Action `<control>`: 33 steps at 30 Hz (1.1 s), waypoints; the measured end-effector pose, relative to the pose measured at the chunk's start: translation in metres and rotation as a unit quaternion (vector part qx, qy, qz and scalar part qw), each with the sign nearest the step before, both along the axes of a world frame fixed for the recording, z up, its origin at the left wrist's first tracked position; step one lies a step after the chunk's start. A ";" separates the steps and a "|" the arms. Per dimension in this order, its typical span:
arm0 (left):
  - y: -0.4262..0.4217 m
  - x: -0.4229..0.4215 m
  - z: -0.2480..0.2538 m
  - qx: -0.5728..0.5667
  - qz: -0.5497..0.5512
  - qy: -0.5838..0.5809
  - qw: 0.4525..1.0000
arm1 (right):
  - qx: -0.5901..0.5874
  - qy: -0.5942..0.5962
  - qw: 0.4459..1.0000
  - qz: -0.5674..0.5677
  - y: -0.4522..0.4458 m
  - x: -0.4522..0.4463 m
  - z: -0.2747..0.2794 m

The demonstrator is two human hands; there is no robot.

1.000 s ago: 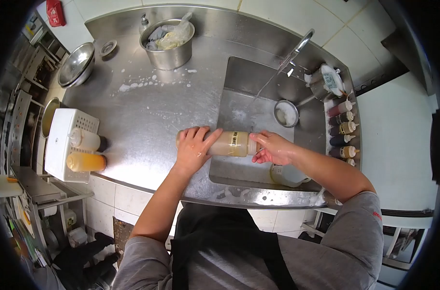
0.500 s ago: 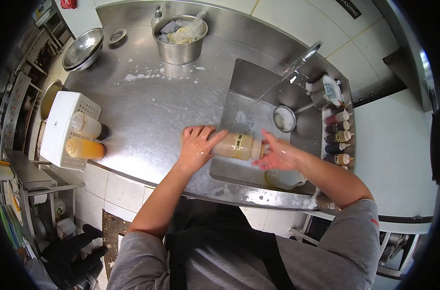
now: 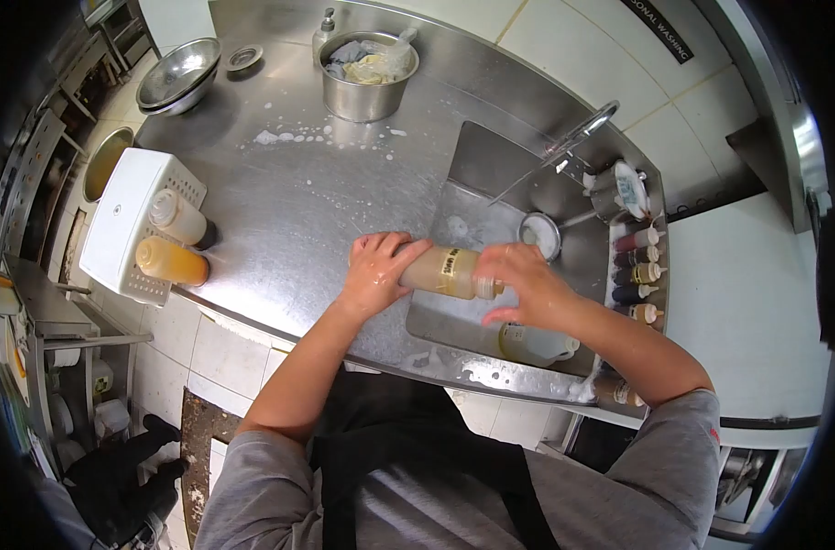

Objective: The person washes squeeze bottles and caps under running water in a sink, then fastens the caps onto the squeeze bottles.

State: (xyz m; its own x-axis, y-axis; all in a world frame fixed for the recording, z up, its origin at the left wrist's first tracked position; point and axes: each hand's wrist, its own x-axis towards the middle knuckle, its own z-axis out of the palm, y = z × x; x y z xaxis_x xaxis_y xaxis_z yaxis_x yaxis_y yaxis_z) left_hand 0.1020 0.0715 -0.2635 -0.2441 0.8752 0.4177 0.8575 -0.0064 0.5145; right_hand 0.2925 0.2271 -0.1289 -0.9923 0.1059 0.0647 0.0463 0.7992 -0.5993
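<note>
My left hand (image 3: pixel 377 272) is wrapped round the base end of a labelled, translucent bottle (image 3: pixel 445 272), which lies sideways over the near left edge of the sink (image 3: pixel 482 341). At the bottle's neck end is my right hand (image 3: pixel 526 284), its thumb and fingers apart around the neck; nothing else shows between them. The fingertips lie over the neck, and whether they press on it is hard to tell. Beneath the right hand a pale container (image 3: pixel 533 345) rests in the sink. A thin stream of water runs from the faucet (image 3: pixel 587 128).
Several sauce bottles (image 3: pixel 636 275) line the sink's right side. A strainer (image 3: pixel 539 235) sits in the sink. Behind stands a metal pot (image 3: pixel 366 99). At left are metal bowls (image 3: pixel 179 78), a white basket (image 3: pixel 129 225) and an orange bottle (image 3: pixel 172 261). A person's legs (image 3: pixel 129 472) show lower left.
My right hand has loosened from the bottle's neck, opened, and come back over it. My left hand keeps its hold. The camera view has shifted.
</note>
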 end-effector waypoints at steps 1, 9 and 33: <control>0.000 0.000 -0.002 0.001 -0.005 -0.002 1.000 | -0.045 -0.009 0.998 -0.041 0.000 -0.001 -0.001; -0.007 -0.004 -0.003 -0.003 -0.010 -0.007 1.000 | -0.338 -0.313 0.829 -0.318 -0.012 -0.012 -0.003; -0.012 -0.051 -0.005 0.039 0.027 -0.089 0.995 | 0.285 -0.073 0.936 -0.195 0.009 -0.017 0.071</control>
